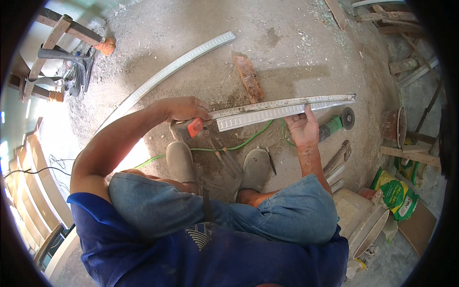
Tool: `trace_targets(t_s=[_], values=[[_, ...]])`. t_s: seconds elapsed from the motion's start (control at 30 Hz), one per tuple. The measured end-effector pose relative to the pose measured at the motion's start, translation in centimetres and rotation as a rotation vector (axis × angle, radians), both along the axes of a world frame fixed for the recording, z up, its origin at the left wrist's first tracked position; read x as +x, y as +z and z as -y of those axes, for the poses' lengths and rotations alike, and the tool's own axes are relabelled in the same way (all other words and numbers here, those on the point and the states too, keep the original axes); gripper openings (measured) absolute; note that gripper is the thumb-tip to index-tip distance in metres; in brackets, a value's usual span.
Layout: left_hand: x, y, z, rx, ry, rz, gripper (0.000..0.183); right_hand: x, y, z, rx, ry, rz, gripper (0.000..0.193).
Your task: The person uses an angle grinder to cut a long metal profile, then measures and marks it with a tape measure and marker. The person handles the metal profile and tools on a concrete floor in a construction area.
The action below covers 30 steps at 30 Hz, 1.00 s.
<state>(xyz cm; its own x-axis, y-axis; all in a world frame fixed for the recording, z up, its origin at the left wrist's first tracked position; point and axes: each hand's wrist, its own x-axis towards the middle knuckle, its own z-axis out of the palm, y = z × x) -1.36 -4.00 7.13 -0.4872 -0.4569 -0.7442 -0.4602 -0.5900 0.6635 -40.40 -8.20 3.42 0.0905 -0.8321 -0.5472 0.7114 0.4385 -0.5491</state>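
My left hand is closed around an orange and dark tape measure in front of my left knee. Its pulled-out tape blade runs to the right along the upper edge of a short ribbed metal channel, reaching about the channel's far right end. From below, my right hand grips the channel and blade right of the middle, thumb up against them. A green angle grinder lies on the floor just beyond that hand. Between my feet lies a hand tool with orange-tinted handles, partly shadowed.
A longer metal channel lies ahead on the dusty floor. Near it is a reddish-brown slab. A green cord crosses by my feet. To the right are a hammer, a bucket and a green-yellow bag.
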Motion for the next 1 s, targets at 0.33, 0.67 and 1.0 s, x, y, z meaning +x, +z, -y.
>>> trace_targets(t_s=[0.33, 0.67, 1.0], values=[[-0.29, 0.63, 0.13, 0.042, 0.026, 0.005, 0.023, -0.03, -0.01, 0.04, 0.005, -0.015, 0.009, 0.035], [-0.26, 0.26, -0.04, 0.111, 0.068, 0.009, 0.023, -0.2, -0.29, 0.11, -0.01, 0.001, 0.015, 0.032], [-0.26, -0.11, -0.06, 0.135, 0.083, 0.0, 0.023, 0.09, 0.14, 0.04, 0.016, -0.029, 0.021, 0.032]])
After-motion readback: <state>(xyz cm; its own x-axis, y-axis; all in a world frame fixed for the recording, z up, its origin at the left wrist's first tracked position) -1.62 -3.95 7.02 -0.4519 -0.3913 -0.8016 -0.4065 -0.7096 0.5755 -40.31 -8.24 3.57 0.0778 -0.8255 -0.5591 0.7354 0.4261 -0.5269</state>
